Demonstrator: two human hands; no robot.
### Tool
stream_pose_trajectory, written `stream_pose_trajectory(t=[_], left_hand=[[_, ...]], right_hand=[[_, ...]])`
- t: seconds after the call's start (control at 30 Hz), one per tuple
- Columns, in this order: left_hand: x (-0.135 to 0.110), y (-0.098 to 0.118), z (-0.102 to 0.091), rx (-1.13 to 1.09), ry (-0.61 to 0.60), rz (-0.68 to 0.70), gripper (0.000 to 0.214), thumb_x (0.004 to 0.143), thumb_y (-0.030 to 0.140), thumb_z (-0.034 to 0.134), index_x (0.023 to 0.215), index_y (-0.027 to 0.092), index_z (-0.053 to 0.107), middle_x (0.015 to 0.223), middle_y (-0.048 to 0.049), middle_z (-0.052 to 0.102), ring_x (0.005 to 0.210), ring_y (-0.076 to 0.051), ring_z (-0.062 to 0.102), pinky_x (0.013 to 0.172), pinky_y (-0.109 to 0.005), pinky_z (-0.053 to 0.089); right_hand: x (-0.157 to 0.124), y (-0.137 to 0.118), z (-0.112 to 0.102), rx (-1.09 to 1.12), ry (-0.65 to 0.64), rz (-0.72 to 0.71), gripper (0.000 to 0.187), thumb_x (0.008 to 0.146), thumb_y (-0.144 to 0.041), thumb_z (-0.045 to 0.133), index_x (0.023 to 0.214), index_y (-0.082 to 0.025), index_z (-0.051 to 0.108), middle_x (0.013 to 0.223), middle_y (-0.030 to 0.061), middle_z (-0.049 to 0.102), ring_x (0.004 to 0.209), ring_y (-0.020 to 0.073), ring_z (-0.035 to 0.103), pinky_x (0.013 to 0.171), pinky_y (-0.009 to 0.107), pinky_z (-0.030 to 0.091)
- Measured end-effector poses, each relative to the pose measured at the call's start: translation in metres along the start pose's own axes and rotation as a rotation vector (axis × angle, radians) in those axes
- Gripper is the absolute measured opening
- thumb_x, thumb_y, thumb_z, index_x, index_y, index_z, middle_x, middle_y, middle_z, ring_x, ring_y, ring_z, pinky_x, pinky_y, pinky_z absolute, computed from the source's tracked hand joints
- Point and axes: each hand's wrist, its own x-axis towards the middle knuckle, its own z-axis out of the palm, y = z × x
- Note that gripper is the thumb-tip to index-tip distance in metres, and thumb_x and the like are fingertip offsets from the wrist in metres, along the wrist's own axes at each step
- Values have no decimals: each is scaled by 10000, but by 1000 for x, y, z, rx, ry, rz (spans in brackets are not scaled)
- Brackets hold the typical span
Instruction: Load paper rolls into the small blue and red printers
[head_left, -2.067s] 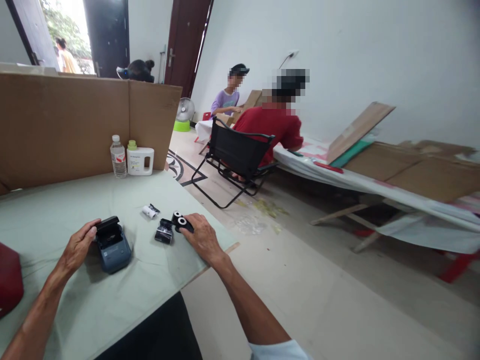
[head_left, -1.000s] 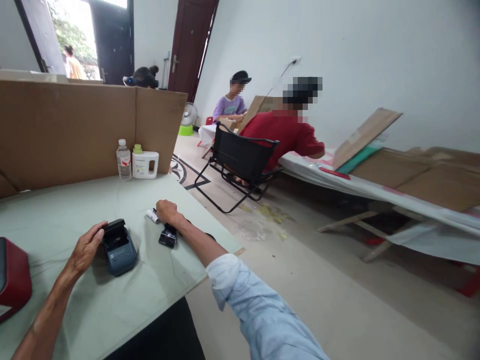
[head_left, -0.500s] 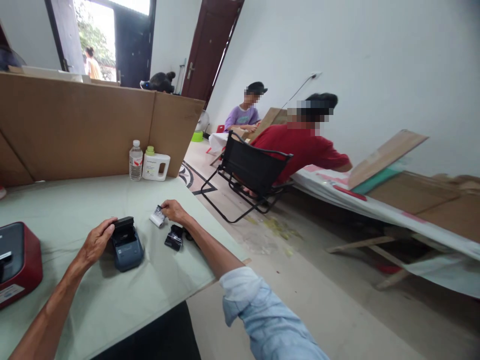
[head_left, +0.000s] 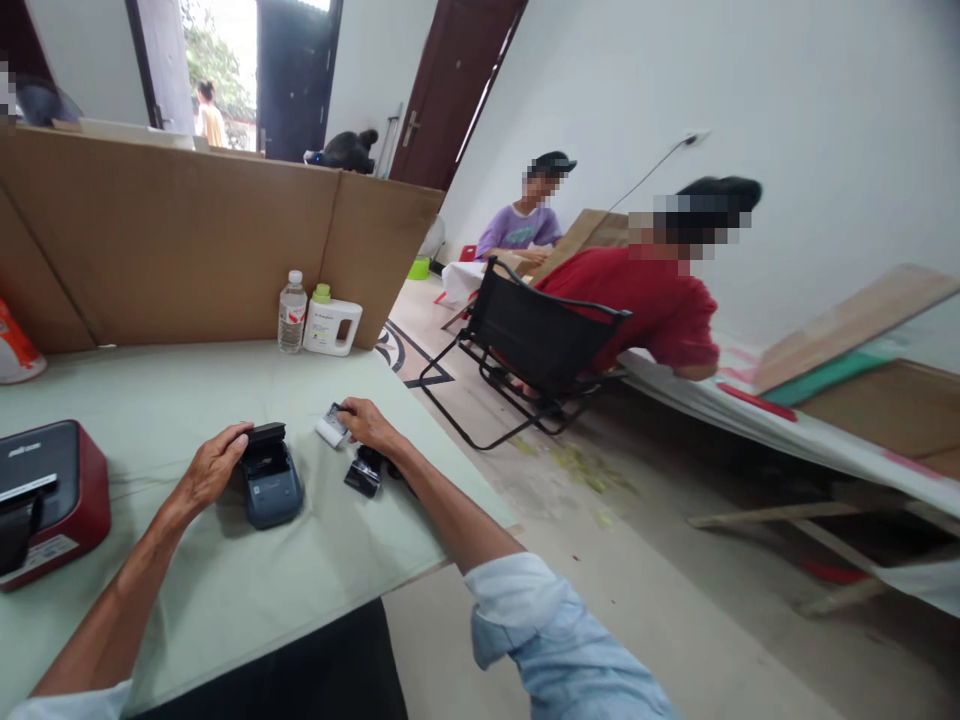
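Observation:
A small dark blue label printer [head_left: 268, 487] with its black lid raised sits on the pale green table [head_left: 187, 590]. My left hand [head_left: 212, 470] rests against its left side, fingers curled on the lid. My right hand [head_left: 371, 425] pinches a small white paper roll [head_left: 331, 427] just above the table, to the right of the printer. Beside my right wrist lies a small black part [head_left: 364, 475].
A red and black device [head_left: 45, 500] stands at the table's left edge. A water bottle [head_left: 292, 313] and white jug [head_left: 332, 324] stand by a cardboard screen [head_left: 187, 250]. Two people sit at a long covered table [head_left: 750, 410] on the right, one in a black folding chair [head_left: 536, 345].
My right hand left the black rolls, reached to the white paper roll and lifted it in a pinch. My left hand stayed on the printer. The view swung left.

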Motion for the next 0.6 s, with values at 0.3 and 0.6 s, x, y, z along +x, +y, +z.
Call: stream_pose_trajectory(t=[0.3,0.6], left_hand=[[-1,-2,2,-21,6,15,680,908,675,478,1302,166,699,1347,-127,707,1288,-325,618,1162,-468,420],[-1,0,2,-18,-3,-2,714,904,686,471,1317,145,686,1381,-145,684,1320,-331,598,1178,-466,406]], right_hand=[[-17,5,7,-125,53,-85,73,863,-237,531,799,-208,549,722,-30,566,679,143,552,617,229,470],[-26,-9,9,-282,45,-92,193,793,-372,702,764,-187,657,670,-30,588,680,146,508,626,250,354]])
